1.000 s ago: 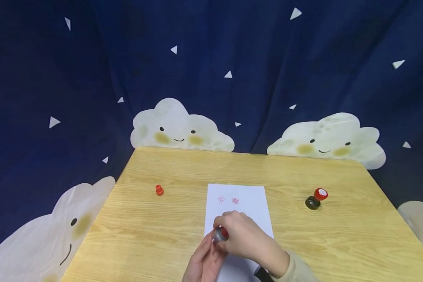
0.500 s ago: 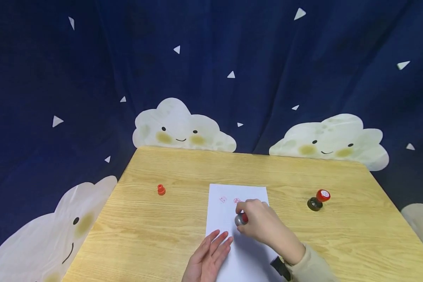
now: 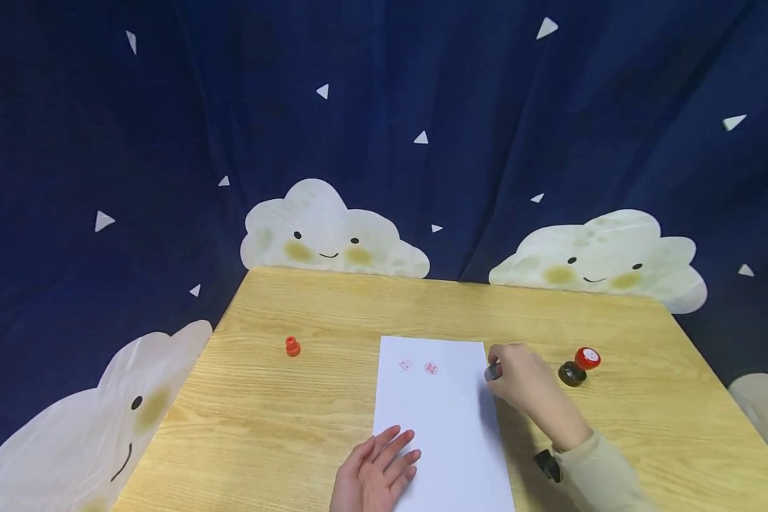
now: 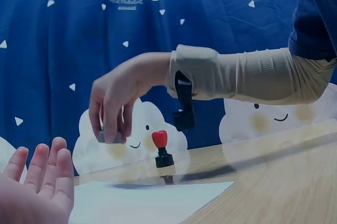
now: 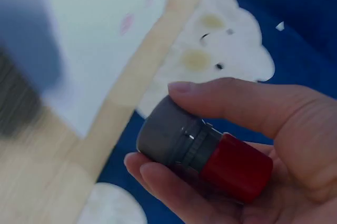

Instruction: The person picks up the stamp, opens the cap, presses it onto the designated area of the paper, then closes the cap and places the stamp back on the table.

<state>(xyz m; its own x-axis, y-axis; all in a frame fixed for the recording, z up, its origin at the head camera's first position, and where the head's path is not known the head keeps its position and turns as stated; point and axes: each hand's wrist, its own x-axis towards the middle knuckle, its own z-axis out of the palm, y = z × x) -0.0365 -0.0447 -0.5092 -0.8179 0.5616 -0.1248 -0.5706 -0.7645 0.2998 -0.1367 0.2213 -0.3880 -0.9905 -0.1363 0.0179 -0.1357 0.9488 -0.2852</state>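
My right hand (image 3: 528,384) grips a small stamp (image 5: 234,169) with a red body and a grey cap-like end, thumb on one side and fingers on the other. It hangs in the air by the upper right edge of the white paper (image 3: 444,434). Two red stamp prints (image 3: 430,368) show near the paper's top. My left hand (image 3: 374,473) is held with its fingers spread at the paper's lower left edge, holding nothing. To the right of the right hand stands another stamp (image 4: 160,142), with a red handle and a black base.
On the left of the wooden table (image 3: 262,427) sits a small red stepped piece (image 3: 292,347). A black strap device (image 4: 184,103) is on the right wrist. Behind the table hangs a dark blue curtain (image 3: 358,128) with printed clouds.
My right hand has moved away from the left hand, rightward and up across the paper, carrying the stamp. The left hand no longer touches the stamp; its fingers have spread.
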